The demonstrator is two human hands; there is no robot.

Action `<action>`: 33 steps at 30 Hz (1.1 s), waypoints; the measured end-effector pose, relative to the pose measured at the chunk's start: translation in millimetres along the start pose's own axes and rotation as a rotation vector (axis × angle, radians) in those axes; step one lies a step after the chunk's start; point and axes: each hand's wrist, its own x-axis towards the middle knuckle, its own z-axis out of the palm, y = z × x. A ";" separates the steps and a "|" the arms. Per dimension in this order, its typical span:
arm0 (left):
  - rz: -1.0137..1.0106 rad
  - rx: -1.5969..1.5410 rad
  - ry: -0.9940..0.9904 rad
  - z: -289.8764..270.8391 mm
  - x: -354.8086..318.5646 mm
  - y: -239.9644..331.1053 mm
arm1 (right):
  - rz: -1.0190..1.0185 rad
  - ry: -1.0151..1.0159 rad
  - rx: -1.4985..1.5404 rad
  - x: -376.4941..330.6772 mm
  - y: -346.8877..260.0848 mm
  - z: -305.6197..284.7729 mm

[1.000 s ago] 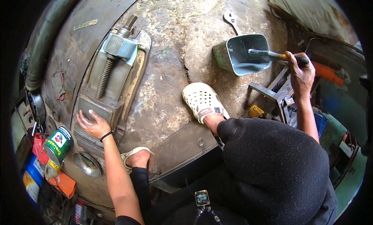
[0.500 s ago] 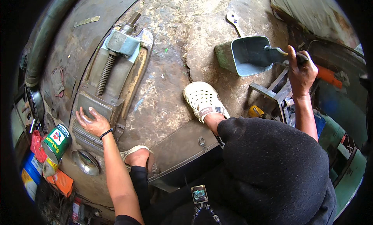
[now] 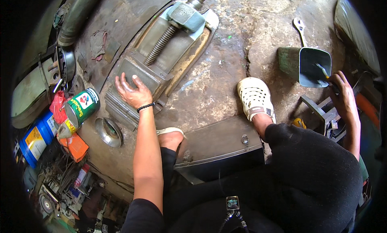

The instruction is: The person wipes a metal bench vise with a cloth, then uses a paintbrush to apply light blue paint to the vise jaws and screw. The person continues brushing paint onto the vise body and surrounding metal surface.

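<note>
A large machine vise point(image 3: 177, 41) with a threaded screw and a light-blue block lies on the floor at the left. Over its near, flat end is my left hand point(image 3: 135, 94), palm up with the fingers spread and nothing in them; whether its back touches the metal I cannot tell. At the right, my right hand point(image 3: 344, 97) is closed round the handle of a paint brush point(image 3: 323, 70). The brush's head reaches into a square-mouthed green container point(image 3: 288, 64). How deep its bristles go is hard to make out.
An adjustable wrench point(image 3: 300, 31) lies behind the container, and a metal frame point(image 3: 320, 112) stands near my right hand. Between my feet is a lidded metal box point(image 3: 215, 141). A green can point(image 3: 82, 106), a metal bowl point(image 3: 108, 132) and a blue bucket point(image 3: 38, 138) stand left.
The view has turned left, so everything sits farther right in it. My right hand has tilted over, and the brush points into the container's mouth. My left hand stays over the vise.
</note>
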 end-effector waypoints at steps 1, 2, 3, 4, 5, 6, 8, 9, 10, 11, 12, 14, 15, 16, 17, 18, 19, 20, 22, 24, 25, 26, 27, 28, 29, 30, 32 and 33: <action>-0.009 0.009 -0.010 -0.7 0.2 0.5 | -0.020 0.034 -0.002 -2.6 2.2 -2.7; -0.005 0.008 -0.012 -1.1 0.4 1.5 | -0.054 0.063 -0.007 -5.3 6.1 -6.1; -0.001 0.007 -0.016 -2.0 0.9 2.4 | -0.070 0.088 0.004 -8.3 11.4 -10.0; -0.003 0.008 -0.009 -2.6 1.2 3.7 | -0.096 0.139 0.001 -12.2 18.1 -12.1; -0.004 0.015 -0.008 -3.2 1.8 4.8 | -0.121 0.142 0.039 -17.8 27.2 -20.1; -0.004 0.015 -0.005 -3.8 1.9 6.0 | -0.016 0.177 0.046 -22.7 36.8 -22.1; -0.027 0.026 -0.016 -4.6 1.4 7.5 | 0.082 0.293 0.168 -31.2 59.9 -28.7; -0.026 0.022 -0.017 -5.0 1.0 7.6 | 0.074 0.418 0.238 -34.8 71.6 -30.1; -0.025 0.019 -0.018 -4.6 0.9 7.6 | 0.224 0.437 0.380 -39.7 82.4 -34.4; -0.013 0.010 -0.011 -4.6 0.7 7.1 | 0.312 0.482 0.584 -42.0 91.3 -34.2; -0.015 0.017 -0.012 -4.2 0.4 6.6 | 0.342 0.518 0.920 -44.4 97.3 -33.5; -0.020 0.020 -0.014 -3.5 0.4 5.1 | 0.290 0.523 1.365 -44.9 97.7 -26.5; -0.018 0.020 -0.017 -3.1 0.5 4.4 | 0.342 0.633 1.571 -42.9 91.5 -21.3; -0.026 0.027 -0.022 -2.9 0.5 4.0 | 0.333 0.619 1.684 -37.0 80.8 -11.7; -0.020 0.030 -0.017 -2.8 0.5 3.7 | 0.244 0.452 1.769 -30.1 66.0 -2.8; -0.012 0.032 -0.015 -2.4 0.7 3.8 | 0.175 0.307 1.859 -18.2 48.3 10.2; -0.002 0.032 -0.011 -2.1 1.0 4.1 | 0.110 0.119 1.971 -4.7 28.3 22.8; -0.008 0.035 -0.011 -2.3 0.7 4.6 | 0.006 -0.018 2.053 15.1 5.7 40.3; 0.002 0.038 -0.009 -3.1 0.1 5.8 | 0.093 -0.011 1.998 40.0 -41.1 71.9; -0.021 0.057 -0.021 -3.4 0.3 6.9 | 0.049 -0.241 1.979 64.8 -82.0 99.3; -0.008 0.064 -0.026 -3.1 0.4 7.4 | 0.042 -0.230 1.985 75.2 -101.3 114.3; 0.003 0.083 -0.023 -2.7 0.6 7.6 | 0.031 -0.229 1.958 81.6 -118.5 128.3; 0.005 0.092 -0.023 -2.2 0.9 7.6 | 0.088 -0.275 1.901 91.3 -130.2 138.2; -0.006 0.076 -0.038 -1.2 1.7 7.6 | 0.100 -0.276 1.843 98.0 -138.6 146.8; -0.008 0.062 -0.036 -0.9 1.6 7.3 | 0.122 -0.278 1.828 106.5 -146.7 155.7; -0.008 0.074 -0.039 -0.6 1.8 6.7 | 0.106 -0.252 1.810 112.1 -153.6 164.6; 0.019 0.076 -0.034 -0.1 1.8 5.9 | 0.069 -0.292 1.738 123.3 -158.4 177.9; 0.028 0.076 -0.043 0.1 2.0 5.5 | 0.091 -0.305 1.693 127.6 -160.1 184.2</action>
